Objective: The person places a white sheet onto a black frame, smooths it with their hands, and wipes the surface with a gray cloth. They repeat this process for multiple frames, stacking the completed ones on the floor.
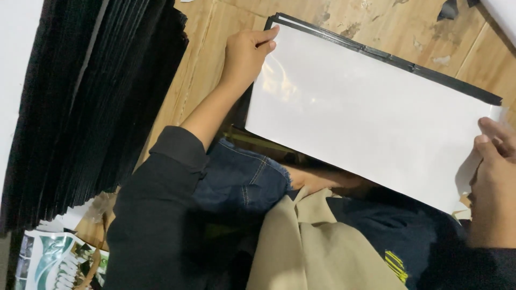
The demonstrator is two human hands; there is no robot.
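One head-worn view looks steeply down, close over the lap and perhaps floor.

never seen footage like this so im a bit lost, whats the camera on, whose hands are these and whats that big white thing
There is one picture, taken by a camera worn on a person's head and looking down at their own two bare hands, so you see roughly what they see. No machine is involved.

The left hand grips the top left corner of a large glossy white rectangular sheet, with its fingers curled over the edge. The right hand holds the sheet's right end. Behind the sheet's upper edge a thin black frame edge shows.

Underneath is a light wooden floor. On the left stands a thick stack of thin black panels, and a printed paper bag lies in the bottom left corner. The blue denim and beige cloth in the lower part of the picture look like clothing.
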